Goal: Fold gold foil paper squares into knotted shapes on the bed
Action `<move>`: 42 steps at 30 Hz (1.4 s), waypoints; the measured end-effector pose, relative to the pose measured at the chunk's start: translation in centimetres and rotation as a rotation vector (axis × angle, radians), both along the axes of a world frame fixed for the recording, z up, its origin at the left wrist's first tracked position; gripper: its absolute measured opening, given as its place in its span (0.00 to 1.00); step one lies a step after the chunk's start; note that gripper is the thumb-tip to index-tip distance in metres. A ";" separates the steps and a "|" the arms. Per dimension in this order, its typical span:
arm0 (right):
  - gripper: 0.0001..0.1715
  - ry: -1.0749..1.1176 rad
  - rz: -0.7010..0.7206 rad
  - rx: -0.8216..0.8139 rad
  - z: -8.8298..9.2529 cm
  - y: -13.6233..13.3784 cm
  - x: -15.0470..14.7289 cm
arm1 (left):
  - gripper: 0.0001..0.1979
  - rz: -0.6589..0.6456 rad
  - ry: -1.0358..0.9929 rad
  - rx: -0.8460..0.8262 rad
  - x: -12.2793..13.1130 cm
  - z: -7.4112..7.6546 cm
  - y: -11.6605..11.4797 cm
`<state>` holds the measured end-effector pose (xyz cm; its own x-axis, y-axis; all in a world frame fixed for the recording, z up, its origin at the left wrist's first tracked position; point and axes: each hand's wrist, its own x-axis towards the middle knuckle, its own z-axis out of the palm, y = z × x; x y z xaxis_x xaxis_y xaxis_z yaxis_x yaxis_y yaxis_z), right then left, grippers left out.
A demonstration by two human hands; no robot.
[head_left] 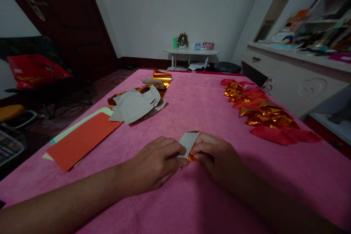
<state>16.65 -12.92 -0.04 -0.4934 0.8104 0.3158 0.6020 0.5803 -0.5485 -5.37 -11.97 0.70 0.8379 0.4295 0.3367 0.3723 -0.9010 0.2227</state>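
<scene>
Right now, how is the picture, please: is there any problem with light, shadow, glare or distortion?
Head view: dim overall, with a soft shadow on the pink tablecloth below the right hand; bright glints on the gold foil roll; pale side of the folded foil paper without glare; wide-angle distortion, the dark door leaning near the edge.

My left hand (157, 161) and right hand (221, 155) hide bits of the paper (189, 141). My arms (82, 196) and the door (60, 11) get cut off — and some cabinet (301, 71) things (325, 42) look too blurry to name.

Red bag (37, 70), dark door (64, 18), white table (192, 51)
</scene>
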 end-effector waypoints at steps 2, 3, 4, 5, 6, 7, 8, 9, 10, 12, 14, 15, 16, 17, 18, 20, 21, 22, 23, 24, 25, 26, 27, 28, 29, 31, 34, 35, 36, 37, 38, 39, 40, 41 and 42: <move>0.10 -0.079 0.000 0.037 0.2 -0.3 -0.1 | 0.12 0.033 -0.034 -0.034 -0.2 -0.1 -0.2; 0.10 -0.116 -0.012 0.038 0.3 -0.4 -0.1 | 0.13 0.072 -0.062 -0.058 -0.4 -0.2 -0.3; 0.10 -0.143 -0.022 0.034 0.4 -0.6 -0.2 | 0.13 0.132 -0.097 -0.091 -0.5 -0.2 -0.3; 0.10 -0.158 -0.026 0.028 0.5 -0.7 -0.3 | 0.12 0.209 -0.132 -0.131 -0.7 -0.2 -0.4; 0.10 -0.166 -0.025 0.021 0.6 -0.7 -0.3 | 0.12 0.292 -0.164 -0.175 -0.8 -0.1 -0.4; 0.09 -0.170 -0.023 0.015 0.7 -0.8 -0.3 | 0.12 0.364 -0.189 -0.219 -0.9 0.0 -0.4; 0.09 -0.174 -0.024 0.008 0.8 -0.7 -0.3 | 0.11 0.412 -0.202 -0.261 -1.0 0.1 -0.3; 0.09 -0.181 -0.026 -0.002 0.8 -0.7 -0.3 | 0.10 0.434 -0.208 -0.297 -1.0 0.3 -0.3; 0.08 -0.186 -0.029 -0.010 0.8 -0.7 -0.3 | 0.09 0.433 -0.211 -0.326 -0.9 0.4 -0.3; 0.08 -0.190 -0.036 -0.021 0.8 -0.6 -0.3 | 0.08 0.399 -0.217 -0.372 -0.7 0.6 -0.3; 0.08 -0.183 -0.035 -0.022 0.7 -0.5 -0.2 | 0.09 0.376 -0.240 -0.411 -0.4 0.7 -0.4; 0.08 -0.175 -0.032 -0.017 0.7 -0.6 -0.2 | 0.09 0.371 -0.258 -0.430 -0.3 0.7 -0.5; 0.08 -0.166 -0.031 -0.013 0.6 -0.6 -0.1 | 0.08 0.374 -0.281 -0.454 -0.2 0.6 -0.6; 0.08 -0.158 -0.030 -0.010 0.5 -0.6 -0.1 | 0.09 0.384 -0.310 -0.485 -0.1 0.5 -0.6; 0.08 -0.150 -0.028 -0.007 0.5 -0.6 -0.1 | 0.09 0.400 -0.343 -0.528 -0.1 0.4 -0.6; 0.08 -0.133 -0.025 -0.004 0.4 -0.5 -0.1 | 0.11 0.432 -0.413 -0.624 0.0 0.2 -0.5; 0.08 -0.129 -0.025 -0.007 0.3 -0.5 0.0 | 0.12 0.439 -0.434 -0.662 0.0 0.1 -0.5; 0.08 -0.128 -0.026 -0.013 0.3 -0.5 0.0 | 0.12 0.435 -0.446 -0.683 0.1 0.1 -0.4; 0.08 -0.127 -0.029 -0.018 0.3 -0.5 0.0 | 0.11 0.423 -0.448 -0.686 0.1 0.1 -0.3; 0.08 -0.127 -0.030 -0.023 0.3 -0.5 0.0 | 0.11 0.408 -0.444 -0.675 0.2 0.1 -0.3; 0.08 -0.127 -0.032 -0.027 0.4 -0.5 0.0 | 0.11 0.394 -0.436 -0.660 0.3 0.2 -0.3; 0.08 -0.128 -0.035 -0.028 0.4 -0.5 0.1 | 0.11 0.382 -0.427 -0.645 0.3 0.2 -0.4; 0.08 -0.127 -0.035 -0.025 0.4 -0.6 0.1 | 0.11 0.371 -0.417 -0.629 0.4 0.3 -0.4; 0.08 -0.127 -0.033 -0.023 0.4 -0.6 0.1 | 0.11 0.360 -0.404 -0.609 0.5 0.3 -0.5; 0.08 -0.128 -0.029 -0.021 0.4 -0.6 0.0 | 0.12 0.344 -0.389 -0.584 0.5 0.3 -0.5; 0.08 -0.133 -0.029 -0.018 0.4 -0.6 0.0 | 0.12 0.287 -0.362 -0.518 0.6 0.2 -0.6; 0.08 -0.148 -0.038 -0.032 0.3 -0.5 0.0 | 0.14 0.181 -0.329 -0.405 0.5 -0.1 -0.7; 0.08 -0.153 -0.040 -0.039 0.2 -0.5 0.0 | 0.14 0.156 -0.311 -0.371 0.5 -0.2 -0.7; 0.08 -0.158 -0.040 -0.046 0.2 -0.5 0.0 | 0.14 0.138 -0.290 -0.341 0.5 -0.2 -0.7; 0.07 -0.159 -0.037 -0.048 0.2 -0.4 0.1 | 0.14 0.124 -0.267 -0.312 0.4 -0.3 -0.7; 0.07 -0.159 -0.036 -0.048 0.2 -0.4 0.1 | 0.14 0.114 -0.240 -0.288 0.4 -0.3 -0.7; 0.07 -0.158 -0.037 -0.047 0.3 -0.5 0.2 | 0.14 0.104 -0.218 -0.262 0.4 -0.3 -0.7; 0.07 -0.154 -0.036 -0.043 0.4 -0.5 0.2 | 0.13 0.094 -0.201 -0.237 0.4 -0.3 -0.7; 0.07 -0.152 -0.034 -0.040 0.6 -0.6 0.1 | 0.13 0.084 -0.187 -0.213 0.3 -0.3 -0.7; 0.07 -0.154 -0.034 -0.036 0.7 -0.8 0.0 | 0.14 0.075 -0.176 -0.190 0.3 -0.3 -0.7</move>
